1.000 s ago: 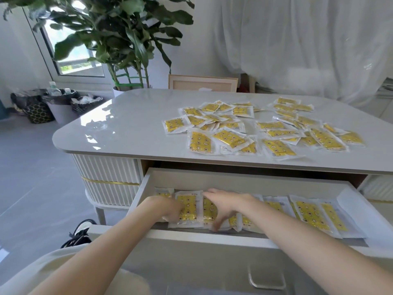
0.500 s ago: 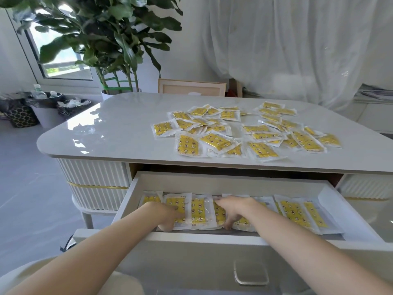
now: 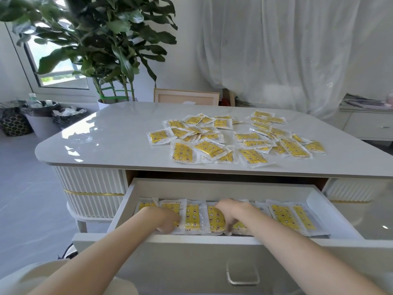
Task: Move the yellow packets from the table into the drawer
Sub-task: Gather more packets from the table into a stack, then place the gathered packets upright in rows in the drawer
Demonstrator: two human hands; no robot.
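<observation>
Both hands are down inside the open drawer (image 3: 212, 189), so the step in hand looks like placing and tidying packets there. A row of yellow packets (image 3: 192, 216) lies side by side along the drawer floor, against its front wall. The left hand (image 3: 163, 219) rests on the packets at the drawer's left end, and the right hand (image 3: 231, 210) rests on those near its middle. On both hands the fingers (image 3: 229, 226) bend down onto the wrappers, but I cannot tell whether they pinch a packet or only press it flat. Many more packets lie scattered on the bench (image 3: 127, 128) above and behind the drawer. The next move probably calls for lifting the hands out and reaching up over the drawer's back wall to gather another batch.
</observation>
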